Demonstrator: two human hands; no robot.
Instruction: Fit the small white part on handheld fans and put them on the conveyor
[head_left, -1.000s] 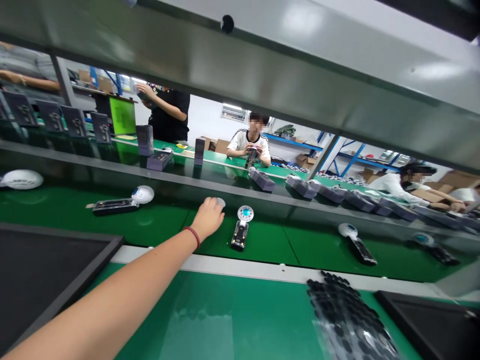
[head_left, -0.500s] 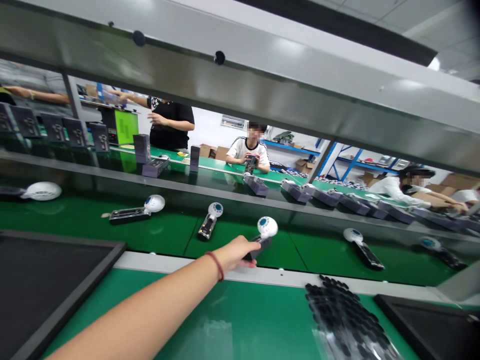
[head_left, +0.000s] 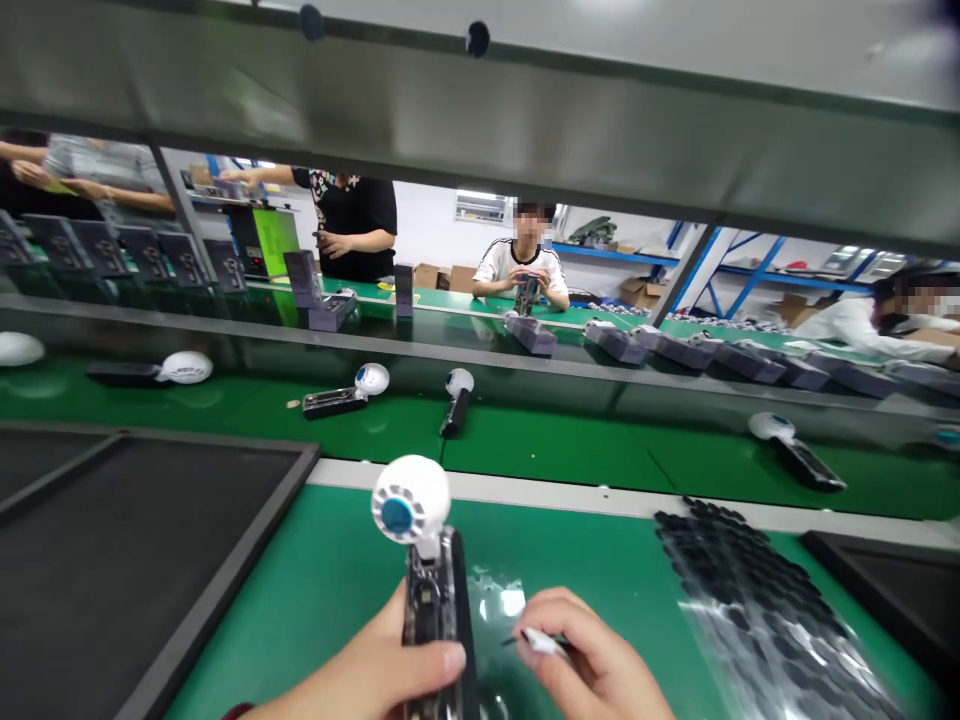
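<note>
My left hand [head_left: 367, 680] is closed round the black handle of a small hand-held fan [head_left: 420, 560], whose round white head with a blue centre points up and away from me. My right hand [head_left: 592, 660] is just to its right, fingers pinched on a thin white tool [head_left: 540, 640] with a dark tip. Both hands hover over the green bench mat [head_left: 330, 580] close to me.
A sheet of small black round pads [head_left: 742, 590] lies to the right. Dark trays sit at left [head_left: 112, 560] and far right [head_left: 892, 590]. More fans [head_left: 345, 395] lie on the green conveyor belt [head_left: 570, 450] beyond. Several people work across the line.
My left hand picked a fan off the belt and drew it back over the bench mat. My right hand has come into view with the white tool.
</note>
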